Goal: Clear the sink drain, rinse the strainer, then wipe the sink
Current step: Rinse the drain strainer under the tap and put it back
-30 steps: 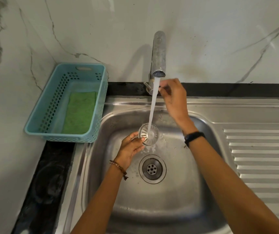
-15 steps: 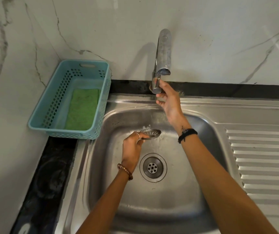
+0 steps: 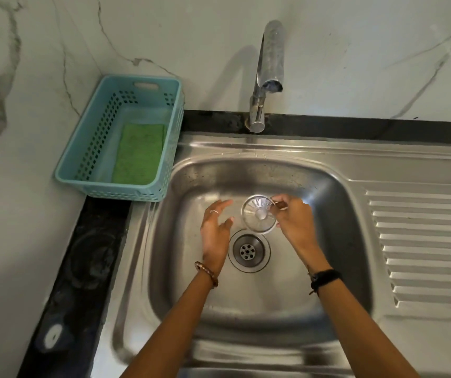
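Both forearms are bare, with no sleeves in view. The left wrist carries a bracelet of brown beads (image 3: pixel 207 273), and a thin silver ring (image 3: pixel 214 211) sits on a finger of the left hand (image 3: pixel 214 236). The right wrist wears a black band (image 3: pixel 324 277) with short dark cord ends hanging from it, below the right hand (image 3: pixel 294 222).

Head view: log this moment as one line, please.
right hand pinches strainer rim | left hand open, empty | drain uncovered | tap off | sponge in basket

drain (image 3: pixel 248 251) open above | strainer (image 3: pixel 259 213), faucet (image 3: pixel 269 64) behind it
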`<action>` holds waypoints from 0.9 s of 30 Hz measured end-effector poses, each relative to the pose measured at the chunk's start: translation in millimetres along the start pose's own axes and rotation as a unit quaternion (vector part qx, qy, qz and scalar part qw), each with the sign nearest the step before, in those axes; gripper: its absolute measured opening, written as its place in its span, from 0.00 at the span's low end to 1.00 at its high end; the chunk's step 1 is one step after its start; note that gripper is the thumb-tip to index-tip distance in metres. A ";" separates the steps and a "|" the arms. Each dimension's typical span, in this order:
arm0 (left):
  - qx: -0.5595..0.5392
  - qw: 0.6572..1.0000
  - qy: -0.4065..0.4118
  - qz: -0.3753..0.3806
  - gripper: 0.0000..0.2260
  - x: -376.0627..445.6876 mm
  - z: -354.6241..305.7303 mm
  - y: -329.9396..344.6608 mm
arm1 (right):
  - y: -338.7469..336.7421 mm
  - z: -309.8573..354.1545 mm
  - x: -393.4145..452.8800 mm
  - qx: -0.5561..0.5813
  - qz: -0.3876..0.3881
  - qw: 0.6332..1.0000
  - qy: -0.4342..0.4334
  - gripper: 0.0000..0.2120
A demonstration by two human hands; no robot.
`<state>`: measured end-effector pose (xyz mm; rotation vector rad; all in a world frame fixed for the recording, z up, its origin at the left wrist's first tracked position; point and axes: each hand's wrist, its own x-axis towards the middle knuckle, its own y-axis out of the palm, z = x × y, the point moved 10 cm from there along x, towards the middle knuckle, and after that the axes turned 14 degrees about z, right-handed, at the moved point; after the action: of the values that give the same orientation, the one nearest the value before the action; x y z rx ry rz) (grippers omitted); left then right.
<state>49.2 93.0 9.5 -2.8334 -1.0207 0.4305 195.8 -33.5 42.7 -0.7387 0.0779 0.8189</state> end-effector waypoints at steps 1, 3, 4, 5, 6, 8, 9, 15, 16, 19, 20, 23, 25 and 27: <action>-0.076 0.996 -0.046 0.007 0.14 -1.5 12.4 2.4 | -2.2 6.9 -6.5 -0.045 -0.014 0.999 -0.028 0.05; -0.159 0.982 -0.092 0.049 0.12 -1.8 24.6 12.6 | -1.1 20.2 -19.9 -0.120 -0.028 0.989 -0.085 0.04; -0.154 0.982 -0.085 0.072 0.11 -1.0 22.4 15.9 | 0.3 26.6 -27.4 -0.150 -0.034 0.981 -0.115 0.04; -0.140 0.984 -0.068 0.089 0.10 0.1 17.6 18.1 | 1.2 32.9 -35.4 -0.179 -0.046 0.972 -0.148 0.05; -0.116 0.988 -0.049 0.094 0.09 1.2 11.7 17.9 | 2.1 38.5 -43.1 -0.204 -0.060 0.961 -0.180 0.05; -0.061 0.996 -0.011 0.069 0.07 1.7 1.3 12.0 | 3.5 44.4 -54.6 -0.230 -0.081 0.944 -0.222 0.06; -0.033 0.998 0.010 0.048 0.07 1.8 -3.5 7.8 | 3.6 44.6 -56.4 -0.231 -0.087 0.942 -0.230 0.06; 0.093 0.993 0.076 -0.016 0.02 2.0 -2.2 -5.1 | 18.4 18.9 -30.8 -0.176 -0.041 0.961 -0.207 0.05; 0.093 0.994 0.048 -0.002 0.02 4.6 8.6 -1.9 | 21.9 8.9 -22.5 -0.134 -0.024 0.973 -0.187 0.05; 0.103 0.992 -0.073 0.026 0.04 10.9 48.3 10.0 | 35.2 -27.9 3.2 -0.039 0.005 0.995 -0.090 0.07; 0.116 0.987 -0.106 0.029 0.03 12.0 59.6 13.3 | 42.8 -40.3 10.8 -0.031 0.017 0.998 -0.056 0.07; 0.154 0.973 -0.167 0.048 0.03 13.6 83.8 24.3 | 66.6 -69.0 24.2 -0.056 0.059 0.997 0.006 0.07; 0.197 0.961 -0.178 0.077 0.04 17.0 93.9 32.9 | 78.3 -83.2 28.7 -0.092 0.079 0.992 0.023 0.07; 0.234 0.950 -0.180 0.102 0.06 21.8 100.5 40.4 | 86.3 -93.8 31.0 -0.129 0.094 0.987 0.036 0.08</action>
<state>60.1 75.5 -99.1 -2.4738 -0.5608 1.0837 177.6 -33.5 -87.2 -1.0170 0.1079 0.9931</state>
